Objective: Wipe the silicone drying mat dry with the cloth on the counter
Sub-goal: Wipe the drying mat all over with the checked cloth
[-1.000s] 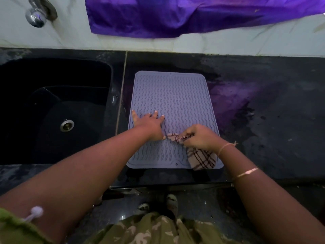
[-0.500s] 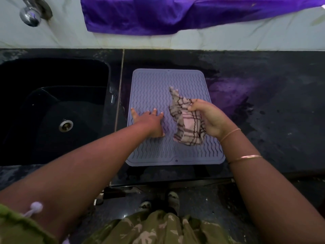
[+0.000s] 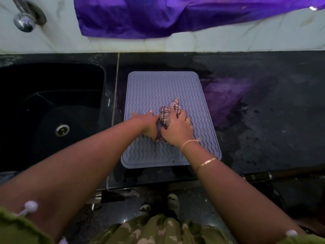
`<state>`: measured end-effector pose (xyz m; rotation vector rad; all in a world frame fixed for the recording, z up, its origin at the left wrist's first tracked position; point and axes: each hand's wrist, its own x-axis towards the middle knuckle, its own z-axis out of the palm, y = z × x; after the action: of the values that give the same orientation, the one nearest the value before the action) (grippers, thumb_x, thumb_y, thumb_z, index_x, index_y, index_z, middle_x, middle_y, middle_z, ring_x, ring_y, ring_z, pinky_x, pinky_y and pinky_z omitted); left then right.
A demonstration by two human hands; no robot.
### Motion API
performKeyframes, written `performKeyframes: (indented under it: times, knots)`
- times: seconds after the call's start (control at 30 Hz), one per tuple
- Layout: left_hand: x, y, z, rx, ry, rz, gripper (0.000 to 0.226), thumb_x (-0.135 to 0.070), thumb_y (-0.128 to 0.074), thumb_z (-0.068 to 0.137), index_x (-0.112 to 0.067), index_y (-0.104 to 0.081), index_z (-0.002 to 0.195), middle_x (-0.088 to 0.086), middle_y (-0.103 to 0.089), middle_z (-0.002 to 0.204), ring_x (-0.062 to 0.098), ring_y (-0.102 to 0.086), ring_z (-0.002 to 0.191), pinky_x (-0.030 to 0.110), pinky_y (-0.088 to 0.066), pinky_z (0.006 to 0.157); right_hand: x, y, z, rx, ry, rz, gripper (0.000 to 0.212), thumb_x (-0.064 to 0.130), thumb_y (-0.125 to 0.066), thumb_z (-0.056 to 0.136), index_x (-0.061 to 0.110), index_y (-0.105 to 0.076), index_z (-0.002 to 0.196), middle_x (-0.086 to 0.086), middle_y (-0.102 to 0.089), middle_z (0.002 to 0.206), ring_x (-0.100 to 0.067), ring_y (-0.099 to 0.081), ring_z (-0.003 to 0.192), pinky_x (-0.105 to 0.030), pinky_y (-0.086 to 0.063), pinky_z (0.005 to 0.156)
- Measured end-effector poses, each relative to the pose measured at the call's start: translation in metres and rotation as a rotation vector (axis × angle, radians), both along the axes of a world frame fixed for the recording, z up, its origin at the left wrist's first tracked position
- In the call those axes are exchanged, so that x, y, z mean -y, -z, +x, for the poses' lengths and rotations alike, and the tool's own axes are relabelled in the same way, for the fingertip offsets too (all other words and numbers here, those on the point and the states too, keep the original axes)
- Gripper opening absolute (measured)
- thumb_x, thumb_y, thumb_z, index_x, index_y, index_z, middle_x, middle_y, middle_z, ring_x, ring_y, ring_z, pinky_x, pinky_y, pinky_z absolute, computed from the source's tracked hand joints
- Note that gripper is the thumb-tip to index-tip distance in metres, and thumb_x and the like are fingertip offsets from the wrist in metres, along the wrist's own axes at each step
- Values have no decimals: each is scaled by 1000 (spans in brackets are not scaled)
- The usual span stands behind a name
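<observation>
Silicone drying mat (image 3: 163,95): pale lilac, wavy ribs, lying flat on the black worktop (image 3: 263,120), its long sides running from the front edge toward the back wall. Its left edge sits just beside the seam that separates the worktop from the sink (image 3: 52,111); its near short edge lies close to the worktop's front edge.

Cloth (image 3: 168,111): checked, cream with dark red lines, bunched into a wad near the middle of the mat, slightly right of centre. One pointed end sticks up toward the mat's far edge.

My right hand (image 3: 177,129): fingers curled over the wad, clutching it from above and pressing it down on the mat. A ring shows on one finger; two thin bangles sit on the wrist.

My left hand (image 3: 147,122): palm down on the mat's left half, fingers stretched flat toward the far edge, thumb side touching the cloth and my right hand. It grips nothing that I can see.

The worktop right of the mat shows a purple sheen. A purple fabric (image 3: 175,14) hangs on the wall behind, and a chrome tap (image 3: 24,22) sits above the sink's back left corner.
</observation>
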<state>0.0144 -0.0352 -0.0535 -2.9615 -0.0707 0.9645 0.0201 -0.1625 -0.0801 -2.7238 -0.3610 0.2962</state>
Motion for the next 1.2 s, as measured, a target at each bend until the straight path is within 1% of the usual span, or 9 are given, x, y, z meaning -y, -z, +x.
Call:
performKeyframes:
  times: [0.17, 0.37, 0.5, 0.57, 0.67, 0.73, 0.83, 1.07, 1.2]
  knots:
    - [-4, 4, -3, -14, 31, 37, 119, -60, -71, 69, -25, 8, 150, 4, 9, 159, 27, -5, 146, 58, -5, 114, 28, 3, -5, 121, -57, -26, 61, 35, -59, 81, 19, -34, 134, -15, -40, 129, -37, -45, 114, -42, -41, 91]
    - [-3, 2, -4, -22, 1, 27, 119, -59, -72, 69, -25, 7, 151, 2, 9, 159, 26, -4, 146, 60, -4, 112, 60, 3, -44, 188, -181, -75, 48, 35, -61, 77, 17, -47, 119, -10, -45, 109, -31, -54, 91, -35, -45, 71]
    - [2, -1, -2, -32, 8, 48, 118, -57, -73, 70, -23, 4, 151, 4, 8, 159, 28, -7, 146, 60, -4, 113, 61, -13, -25, -80, -30, 192, 32, 29, -68, 73, 21, -56, 102, -8, -56, 103, -25, -58, 87, -32, -48, 73]
    - [4, -4, -2, -34, 13, 72, 117, -58, -74, 69, -22, 1, 152, 5, 4, 160, 29, -11, 145, 59, -6, 114, 53, -20, -1, -28, 46, 301, 28, 25, -68, 74, 21, -59, 100, -9, -60, 100, -26, -60, 87, -31, -48, 73]
    - [6, -7, -2, -26, 14, 83, 118, -58, -74, 67, -22, -1, 152, 6, 0, 160, 29, -15, 144, 59, -7, 114, 33, -19, 25, 20, 85, 378, 42, 22, -67, 77, 18, -55, 118, -12, -54, 115, -30, -57, 101, -34, -47, 87]
    - [6, -9, -2, -24, 22, 88, 118, -58, -75, 67, -22, -2, 152, 6, -1, 160, 30, -16, 144, 61, -7, 113, 19, -9, 29, -6, 42, 236, 52, 29, -70, 78, 17, -47, 124, -14, -43, 126, -33, -49, 112, -40, -44, 95]
    - [7, -11, -2, -34, 25, 100, 117, -58, -74, 67, -22, -2, 152, 6, -1, 160, 30, -16, 144, 63, -7, 112, 16, 4, 19, 84, -19, 8, 53, 33, -68, 78, 17, -41, 121, -14, -39, 127, -38, -44, 114, -43, -44, 87]
    - [10, -18, -3, -65, 16, 107, 114, -58, -73, 69, -24, -3, 152, 4, 0, 160, 31, -16, 144, 64, -4, 110, 58, 4, -29, 197, -271, -36, 44, 30, -65, 75, 16, -48, 113, -8, -46, 110, -30, -50, 94, -33, -41, 70]
    - [8, -17, -4, -49, 34, 97, 116, -59, -72, 69, -22, 1, 152, 5, 3, 160, 31, -15, 144, 65, -5, 110, 73, -2, -39, 27, -203, 103, 35, 29, -68, 72, 18, -51, 100, -1, -47, 99, -19, -51, 85, -30, -45, 70]
